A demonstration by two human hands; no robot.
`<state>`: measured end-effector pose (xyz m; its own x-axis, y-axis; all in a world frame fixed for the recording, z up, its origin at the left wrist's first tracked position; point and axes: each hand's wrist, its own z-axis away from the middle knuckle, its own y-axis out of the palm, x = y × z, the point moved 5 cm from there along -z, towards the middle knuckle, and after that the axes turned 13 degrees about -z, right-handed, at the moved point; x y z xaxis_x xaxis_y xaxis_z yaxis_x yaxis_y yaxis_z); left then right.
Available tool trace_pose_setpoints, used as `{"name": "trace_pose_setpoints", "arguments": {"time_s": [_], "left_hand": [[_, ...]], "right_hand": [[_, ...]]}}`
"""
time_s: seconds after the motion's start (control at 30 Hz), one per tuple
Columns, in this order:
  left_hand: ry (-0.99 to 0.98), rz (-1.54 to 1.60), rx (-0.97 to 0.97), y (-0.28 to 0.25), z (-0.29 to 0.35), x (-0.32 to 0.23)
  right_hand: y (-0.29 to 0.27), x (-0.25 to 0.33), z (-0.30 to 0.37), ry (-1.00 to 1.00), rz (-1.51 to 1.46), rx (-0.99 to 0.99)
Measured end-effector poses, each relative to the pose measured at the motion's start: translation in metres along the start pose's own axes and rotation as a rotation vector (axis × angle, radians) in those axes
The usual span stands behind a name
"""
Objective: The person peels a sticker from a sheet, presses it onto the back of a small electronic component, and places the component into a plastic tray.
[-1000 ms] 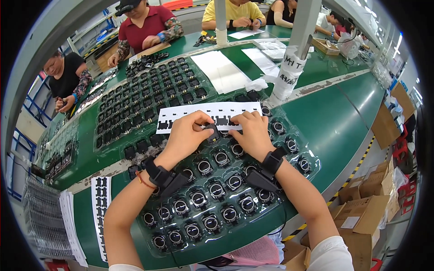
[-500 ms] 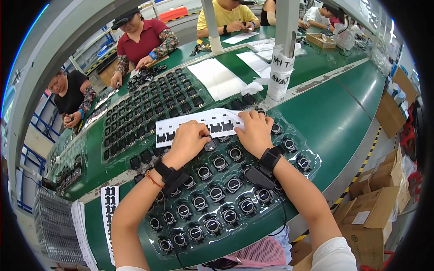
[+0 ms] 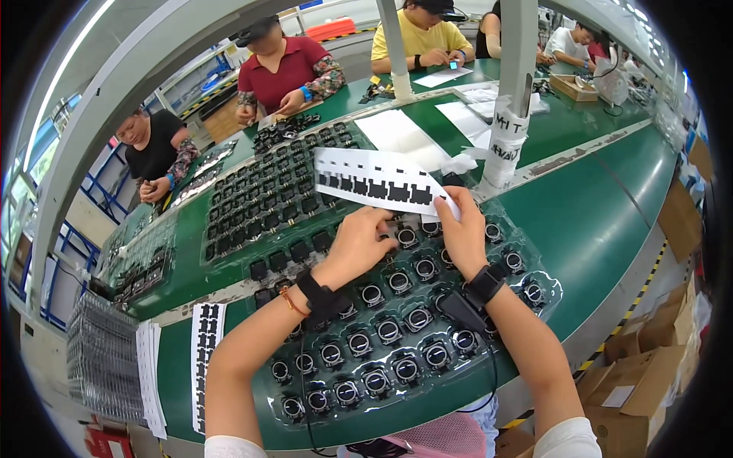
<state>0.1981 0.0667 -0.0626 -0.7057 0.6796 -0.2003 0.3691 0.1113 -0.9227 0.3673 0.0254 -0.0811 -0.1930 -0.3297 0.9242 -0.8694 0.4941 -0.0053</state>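
Note:
My right hand (image 3: 464, 233) pinches the right end of a white sheet of black die-cut stickers (image 3: 382, 169), which curls up over the tray's far side. My left hand (image 3: 357, 244) is closed, its fingers bent down beside the sheet's lower edge; whatever lies at its fingertips is too small to make out. Beneath both hands lies a clear plastic tray (image 3: 546, 305) filled with rows of small black parts, each with a round silver-ringed face, like the round-faced part (image 3: 398, 282) near the middle. Black bands with small modules and cables circle both my wrists.
Beyond is another tray of black parts (image 3: 263, 200). White sheets (image 3: 397, 137) lie near a taped post (image 3: 504, 145). At left are a sticker strip (image 3: 206, 366) and stacked clear trays (image 3: 103, 366). Co-workers sit across the green table (image 3: 580, 221); cardboard boxes (image 3: 630, 382) stand at right.
The sticker sheet has risen off the tray and bends upward in my right hand. My left hand has shifted slightly along the tray. The whole view has moved a little.

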Motion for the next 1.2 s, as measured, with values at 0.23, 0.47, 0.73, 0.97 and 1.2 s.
{"name": "trace_pose_setpoints", "arguments": {"time_s": [0.23,0.47,0.73,0.97,1.2], "left_hand": [[-0.526,1.642,0.05,0.028,0.0,0.003],[-0.463,1.554,-0.144,0.032,-0.001,0.004],[-0.348,1.479,-0.136,0.035,0.001,-0.003],[-0.337,1.354,-0.119,0.037,0.001,-0.011],[-0.364,1.459,-0.103,0.033,0.009,-0.004]], "right_hand": [[0.011,0.001,0.002,0.047,-0.037,0.063],[0.005,0.03,0.009,-0.478,0.221,-0.11],[0.018,0.028,0.013,-0.457,0.24,0.196],[0.012,0.02,0.006,-0.357,0.094,0.208],[0.021,0.013,0.011,-0.295,0.051,0.248]]}}
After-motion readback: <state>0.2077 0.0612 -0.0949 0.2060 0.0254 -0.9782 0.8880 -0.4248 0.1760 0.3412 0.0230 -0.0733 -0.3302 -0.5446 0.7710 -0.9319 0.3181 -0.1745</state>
